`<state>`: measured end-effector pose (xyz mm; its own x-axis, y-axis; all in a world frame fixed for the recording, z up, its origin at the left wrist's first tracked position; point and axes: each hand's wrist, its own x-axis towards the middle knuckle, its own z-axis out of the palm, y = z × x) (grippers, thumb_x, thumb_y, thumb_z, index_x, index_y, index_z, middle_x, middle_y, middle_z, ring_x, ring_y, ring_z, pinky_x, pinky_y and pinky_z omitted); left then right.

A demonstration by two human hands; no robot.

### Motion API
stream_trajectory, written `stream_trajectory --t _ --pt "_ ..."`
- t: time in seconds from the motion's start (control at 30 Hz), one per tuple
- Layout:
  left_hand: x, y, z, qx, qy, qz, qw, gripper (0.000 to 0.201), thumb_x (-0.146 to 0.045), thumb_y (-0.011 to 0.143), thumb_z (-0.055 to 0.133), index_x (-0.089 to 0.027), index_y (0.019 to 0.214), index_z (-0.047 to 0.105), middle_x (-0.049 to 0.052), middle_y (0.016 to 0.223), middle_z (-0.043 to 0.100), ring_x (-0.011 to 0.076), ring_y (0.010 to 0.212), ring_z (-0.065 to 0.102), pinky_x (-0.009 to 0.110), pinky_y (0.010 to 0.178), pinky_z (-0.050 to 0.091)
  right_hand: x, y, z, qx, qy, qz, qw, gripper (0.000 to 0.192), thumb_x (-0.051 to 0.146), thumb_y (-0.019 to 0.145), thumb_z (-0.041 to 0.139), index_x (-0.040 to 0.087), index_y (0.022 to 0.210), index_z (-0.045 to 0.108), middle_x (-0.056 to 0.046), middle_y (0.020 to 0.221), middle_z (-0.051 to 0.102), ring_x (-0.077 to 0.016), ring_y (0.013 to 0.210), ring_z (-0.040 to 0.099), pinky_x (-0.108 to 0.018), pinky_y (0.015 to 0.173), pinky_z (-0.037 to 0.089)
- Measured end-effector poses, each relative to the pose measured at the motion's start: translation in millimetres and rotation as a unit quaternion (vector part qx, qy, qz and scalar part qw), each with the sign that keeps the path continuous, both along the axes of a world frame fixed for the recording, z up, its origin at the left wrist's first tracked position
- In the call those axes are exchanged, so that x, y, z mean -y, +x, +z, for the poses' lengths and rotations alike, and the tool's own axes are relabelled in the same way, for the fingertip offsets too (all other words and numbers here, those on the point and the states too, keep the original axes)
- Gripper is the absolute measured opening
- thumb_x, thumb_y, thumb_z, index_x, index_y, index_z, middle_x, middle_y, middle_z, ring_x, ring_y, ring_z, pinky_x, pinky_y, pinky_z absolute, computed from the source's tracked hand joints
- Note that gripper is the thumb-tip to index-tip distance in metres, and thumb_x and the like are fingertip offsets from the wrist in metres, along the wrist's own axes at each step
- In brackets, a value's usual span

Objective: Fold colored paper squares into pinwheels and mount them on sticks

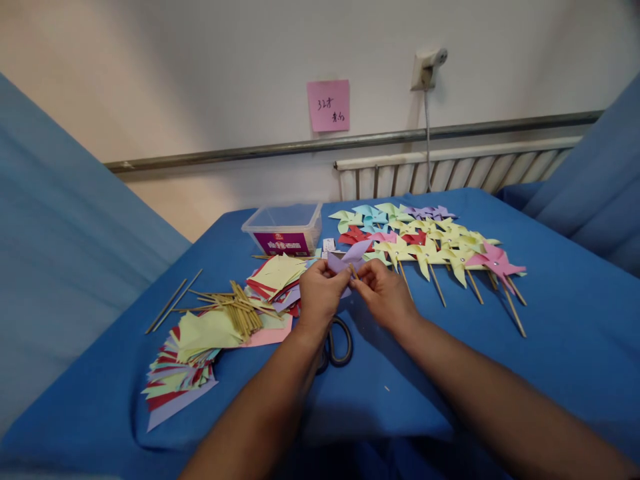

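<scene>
Left hand (320, 293) and right hand (383, 292) raised together above the blue tablecloth (550, 347), forearms angled inward, fingertips of both pinched on a purple paper pinwheel (349, 259) between them, scissors (336, 341) just below the wrists, bamboo sticks (227, 305) left of the left hand, finished pinwheels (435, 243) beyond the right hand

I note a pale wall (200, 80) with a pink note (328, 105) stuck on it. Right of the note hangs a wall socket (427, 67); below the note run a metal rail (350, 141) and white radiator (450, 173). Blue cloth (550, 300) covers the table beneath.
</scene>
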<state>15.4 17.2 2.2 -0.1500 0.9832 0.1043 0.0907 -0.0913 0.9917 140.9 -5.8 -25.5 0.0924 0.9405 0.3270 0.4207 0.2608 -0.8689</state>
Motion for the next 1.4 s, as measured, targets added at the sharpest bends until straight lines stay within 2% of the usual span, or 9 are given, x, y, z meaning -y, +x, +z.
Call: stream_trajectory --t 0.27,0.4,0.57,0.63,0.73,0.93,1.03,1.17,1.4 --pt "-4.1 -3.5 -1.2 0.034 -0.003 0.024 0.999 0.025 -0.027 0.054 0.078 -0.013 0.072 0.067 -0.001 0.063 0.065 0.011 0.053 0.054 0.022 0.05 0.04 15.1 1.0 14.1 0.069 0.122 -0.013 0.99 0.016 0.034 0.09 0.056 0.022 0.08 0.059 -0.002 0.081 0.066 -0.0172 0.075 0.061 -0.029 0.068 0.042" --pt "-5.5 -3.1 -1.8 0.055 -0.022 0.026 0.998 0.027 -0.027 0.052 0.078 -0.013 0.072 0.067 0.0 0.062 0.066 0.0127 0.053 0.056 0.023 0.051 0.042 15.2 3.7 13.9 -0.004 0.108 0.0 0.994 0.02 0.036 0.094 0.05 0.022 0.083 0.059 0.001 0.068 0.064 -0.0147 0.062 0.06 -0.027 0.062 0.044" --pt "-2.5 0.1 0.3 0.075 -0.03 0.017 0.997 0.029 -0.026 0.052 0.079 -0.014 0.074 0.067 0.0 0.063 0.067 0.0129 0.053 0.057 0.023 0.051 0.043 14.7 4.6 14.3 0.01 0.109 -0.03 0.994 0.024 0.03 0.097 0.04 0.022 0.116 0.052 0.0 0.072 0.065 -0.0163 0.064 0.062 -0.029 0.064 0.044" --pt "-1.2 0.9 1.0 0.065 -0.029 0.01 0.997 0.027 -0.026 0.052 0.079 -0.013 0.074 0.068 -0.001 0.062 0.066 0.0125 0.052 0.056 0.022 0.05 0.042 15.5 3.8 15.0 0.017 0.099 -0.041 0.994 0.026 0.03 0.097 0.039 0.021 0.119 0.048 0.0 0.07 0.065 -0.0171 0.062 0.062 -0.029 0.062 0.043" --pt "-0.5 1.5 0.6 0.055 -0.031 0.006 0.998 0.028 -0.026 0.052 0.079 -0.013 0.073 0.068 0.0 0.062 0.066 0.0125 0.052 0.056 0.022 0.05 0.042 15.4 2.5 15.1 0.022 0.096 -0.051 0.994 0.02 0.029 0.097 0.039 0.022 0.112 0.049 -0.001 0.074 0.065 -0.018 0.065 0.063 -0.03 0.063 0.044" --pt "0.9 3.5 0.3 0.052 -0.033 0.012 0.998 0.028 -0.027 0.052 0.08 -0.012 0.073 0.069 -0.001 0.061 0.065 0.0112 0.051 0.054 0.022 0.05 0.041 7.7 0.9 10.3 0.029 0.137 -0.037 0.989 0.014 0.025 0.091 0.049 0.021 0.091 0.062 -0.006 0.09 0.065 -0.0192 0.081 0.063 -0.032 0.072 0.047" --pt "2.4 4.7 1.4 0.066 -0.034 0.005 0.997 0.027 -0.026 0.051 0.081 -0.013 0.071 0.067 -0.002 0.058 0.063 0.0099 0.049 0.051 0.021 0.048 0.039 3.4 0.1 5.0 -0.028 0.097 -0.02 0.995 0.015 0.027 0.088 0.053 0.023 0.096 0.065 -0.004 0.087 0.068 -0.0182 0.078 0.063 -0.03 0.068 0.048" --pt "2.3 5.1 0.8 0.085 -0.052 0.002 0.995 0.031 -0.029 0.051 0.082 -0.013 0.071 0.066 -0.002 0.058 0.062 0.0101 0.049 0.051 0.021 0.049 0.039 -2.4 -0.3 -2.7 -0.1 0.027 -0.02 0.994 0.014 0.034 0.084 0.059 0.022 0.084 0.066 -0.002 0.078 0.069 -0.017 0.07 0.063 -0.028 0.062 0.048" --pt "1.0 5.3 -1.3 0.104 -0.063 -0.005 0.993 0.034 -0.031 0.049 0.085 -0.013 0.069 0.064 -0.001 0.058 0.062 0.0101 0.049 0.052 0.022 0.05 0.041 -8.5 -1.8 -4.1 -0.2 -0.011 -0.025 0.979 0.021 0.039 0.076 0.067 0.019 0.074 0.067 -0.001 0.066 0.068 -0.0161 0.062 0.061 -0.028 0.059 0.047"
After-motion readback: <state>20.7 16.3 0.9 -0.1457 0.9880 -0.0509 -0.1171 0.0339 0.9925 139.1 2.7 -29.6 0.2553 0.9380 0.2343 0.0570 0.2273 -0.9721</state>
